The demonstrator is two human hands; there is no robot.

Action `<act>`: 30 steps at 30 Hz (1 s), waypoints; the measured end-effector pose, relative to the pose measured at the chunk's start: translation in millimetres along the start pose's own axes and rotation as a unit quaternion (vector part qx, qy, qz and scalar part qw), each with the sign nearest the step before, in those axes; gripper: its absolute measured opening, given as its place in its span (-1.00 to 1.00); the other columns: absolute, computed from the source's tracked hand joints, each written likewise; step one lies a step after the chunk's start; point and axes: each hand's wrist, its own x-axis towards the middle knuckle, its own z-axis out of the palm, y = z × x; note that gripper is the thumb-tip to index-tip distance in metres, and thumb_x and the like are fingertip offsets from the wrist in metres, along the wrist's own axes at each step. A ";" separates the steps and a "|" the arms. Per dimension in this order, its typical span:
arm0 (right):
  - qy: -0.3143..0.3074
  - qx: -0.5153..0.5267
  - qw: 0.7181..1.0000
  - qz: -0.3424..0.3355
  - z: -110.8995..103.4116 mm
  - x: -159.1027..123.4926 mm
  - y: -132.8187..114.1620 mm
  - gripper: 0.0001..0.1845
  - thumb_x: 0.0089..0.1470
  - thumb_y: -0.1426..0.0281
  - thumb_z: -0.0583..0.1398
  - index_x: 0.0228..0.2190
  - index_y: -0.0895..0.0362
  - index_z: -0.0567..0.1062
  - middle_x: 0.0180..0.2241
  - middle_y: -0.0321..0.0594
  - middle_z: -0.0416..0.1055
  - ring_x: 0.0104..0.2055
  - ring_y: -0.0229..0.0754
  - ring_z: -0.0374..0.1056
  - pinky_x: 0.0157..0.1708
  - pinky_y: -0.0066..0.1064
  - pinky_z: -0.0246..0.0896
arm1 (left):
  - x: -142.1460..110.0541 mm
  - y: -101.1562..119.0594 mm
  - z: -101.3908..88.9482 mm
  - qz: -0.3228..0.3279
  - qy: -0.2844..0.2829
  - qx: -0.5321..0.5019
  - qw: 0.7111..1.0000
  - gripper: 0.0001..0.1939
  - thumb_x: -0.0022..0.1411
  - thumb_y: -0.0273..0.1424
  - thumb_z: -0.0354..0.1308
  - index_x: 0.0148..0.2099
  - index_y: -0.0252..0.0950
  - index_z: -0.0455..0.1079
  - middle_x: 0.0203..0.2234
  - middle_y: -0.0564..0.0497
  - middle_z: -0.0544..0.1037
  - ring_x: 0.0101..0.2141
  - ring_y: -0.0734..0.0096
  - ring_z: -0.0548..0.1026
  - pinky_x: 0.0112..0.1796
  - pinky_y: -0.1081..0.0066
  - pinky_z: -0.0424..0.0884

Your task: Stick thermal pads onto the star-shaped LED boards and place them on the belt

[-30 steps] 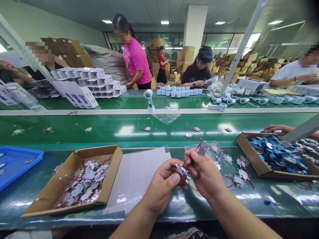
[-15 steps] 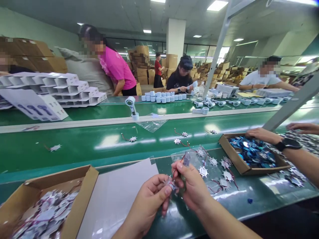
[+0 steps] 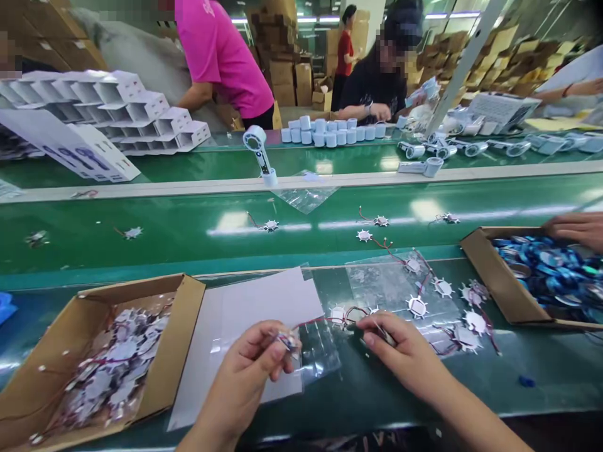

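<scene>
My left hand [image 3: 257,358] is closed, pinching a small shiny part with a red wire [image 3: 286,342]; the fingers hide most of it. From there the red wire runs right, toward a white star-shaped disc [image 3: 338,316] lying between my hands. My right hand [image 3: 393,345] is closed around a slim grey tool [image 3: 385,334], mostly covered by the fingers, so its kind does not show. Beneath and behind my left hand lie white sheets [image 3: 254,301] with clear plastic over them. More star-shaped discs [image 3: 417,306] with red wires are spread beyond my right hand.
A cardboard box [image 3: 160,364] of wired white discs stands at left. Another box [image 3: 490,276] holds blue round pieces, with a co-worker's hand [image 3: 581,229] over it. Discs lie on the green belt [image 3: 198,245]. Across it stand a handheld fan [image 3: 258,154] and white cartons [image 3: 141,110].
My hands have moved apart: the left to the left with its small part, the right to the right with the tool lowered. The view has tilted down.
</scene>
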 end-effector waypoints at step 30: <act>0.106 -0.452 0.883 0.064 -39.6 58.5 -1.8 -0.61 0.07 0.17 0.17 -0.12 0.13 0.48 -0.08 -0.19 0.40 -0.18 -0.07 0.37 -0.24 -0.24 0.20 | -1.8 -7.9 -3.2 -0.025 -0.035 0.052 0.998 -0.45 0.20 -0.20 0.22 0.17 -0.21 0.17 -0.15 -0.06 0.48 -0.26 0.47 0.44 -0.17 0.48 0.45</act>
